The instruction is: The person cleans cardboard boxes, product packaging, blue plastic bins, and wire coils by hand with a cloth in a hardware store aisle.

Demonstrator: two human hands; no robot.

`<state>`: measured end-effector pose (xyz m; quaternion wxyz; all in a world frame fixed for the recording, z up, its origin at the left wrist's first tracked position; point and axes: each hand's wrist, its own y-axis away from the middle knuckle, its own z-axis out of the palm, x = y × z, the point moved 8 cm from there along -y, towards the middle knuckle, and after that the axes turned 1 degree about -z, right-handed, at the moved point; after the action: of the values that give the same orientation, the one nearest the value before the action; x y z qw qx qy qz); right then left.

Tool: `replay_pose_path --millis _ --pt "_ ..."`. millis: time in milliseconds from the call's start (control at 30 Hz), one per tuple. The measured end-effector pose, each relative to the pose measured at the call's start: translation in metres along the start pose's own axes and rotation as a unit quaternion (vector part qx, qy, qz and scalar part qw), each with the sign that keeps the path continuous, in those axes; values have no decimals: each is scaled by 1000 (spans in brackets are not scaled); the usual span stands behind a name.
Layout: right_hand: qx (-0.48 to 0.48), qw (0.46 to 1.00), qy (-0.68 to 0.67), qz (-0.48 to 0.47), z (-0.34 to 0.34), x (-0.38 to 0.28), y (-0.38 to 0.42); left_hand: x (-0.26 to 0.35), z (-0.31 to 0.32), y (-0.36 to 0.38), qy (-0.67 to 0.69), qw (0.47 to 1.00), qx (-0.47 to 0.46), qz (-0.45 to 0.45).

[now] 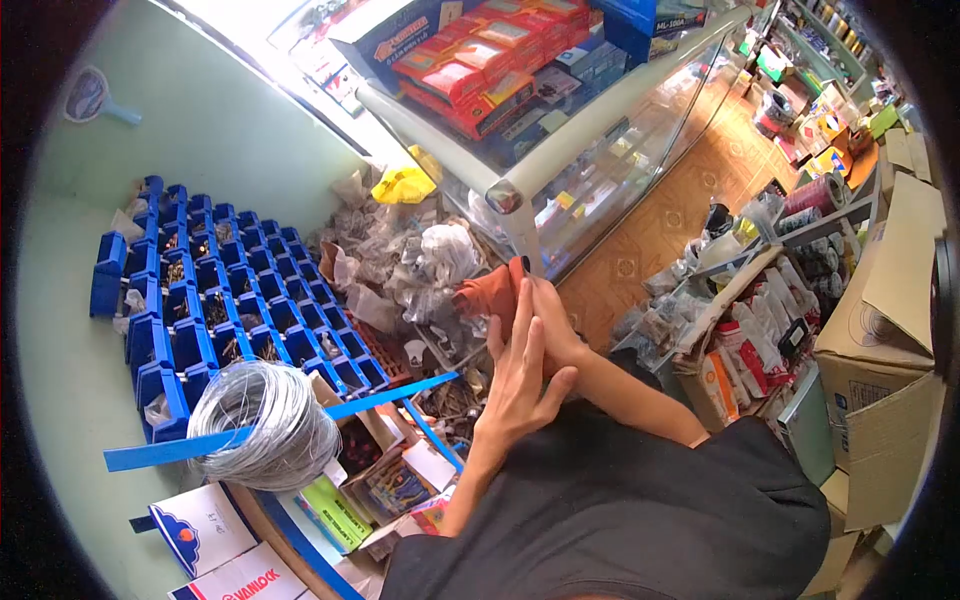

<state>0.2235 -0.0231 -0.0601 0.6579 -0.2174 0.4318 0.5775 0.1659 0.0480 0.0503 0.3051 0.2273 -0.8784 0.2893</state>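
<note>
My left hand (515,380) is raised in front of my chest, fingers stretched upward and thumb apart. My right hand (556,325) is just behind and beside it, its fingers partly hidden by the left. At the fingertips is a crumpled orange-brown piece (488,292), which looks like cloth or a soft bag. My right hand seems to grip it; the hold itself is hidden. Beyond the hands lies a heap of clear plastic bags (420,265), below the corner of a glass display counter (505,197).
Blue parts bins (210,290) stand at the left, holding small hardware. A wire coil (265,425) sits near a blue strip (180,450). Red boxes (490,50) fill the counter top. Cardboard boxes (880,330) and packed goods (745,345) crowd the right, beside the tiled floor (635,240).
</note>
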Motion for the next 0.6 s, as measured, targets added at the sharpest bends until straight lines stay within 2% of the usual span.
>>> replay_pose_path --millis 67,133,167,233,267,300,333,367,400,433,467,533,567,600 --pt "-22 991 -123 39 12 -16 12 1 -4 1 14 1000 11 -11" --pt "-39 994 -99 19 17 -27 9 2 -12 -1 30 999 9 -35" --pt "-46 995 -88 13 15 -30 11 1 -14 5 67 989 122 52" --pt "-32 994 -103 -4 16 -33 10 9 -19 5 32 994 95 35" --pt "-38 988 -146 35 13 -35 13 14 -20 3 15 996 84 29" --pt "-44 978 -188 74 14 -60 26 17 -27 5 29 992 117 29" --pt "-50 970 -228 74 6 -75 27 11 -28 16 137 968 192 90" --pt "-56 959 -267 74 -2 -89 29 7 -34 27 183 954 231 58" --pt "-65 950 -305 34 -17 -105 20 2 -40 34 228 936 268 26" --pt "-102 936 -336 5 -39 -109 15 -2 -48 28 229 935 269 -35" --pt "-141 919 -367 -21 -61 -112 11 -15 -55 28 141 960 235 -65" --pt "-271 871 -408 -40 -116 -84 -3 -26 -71 4 109 953 264 -104" --pt "-191 968 -74 -145 -121 -96 2 -26 -82 -16 68 961 247 -101" --pt "-83 931 270 -232 -119 -119 21 -24 -92 -38 9 970 234 -68"
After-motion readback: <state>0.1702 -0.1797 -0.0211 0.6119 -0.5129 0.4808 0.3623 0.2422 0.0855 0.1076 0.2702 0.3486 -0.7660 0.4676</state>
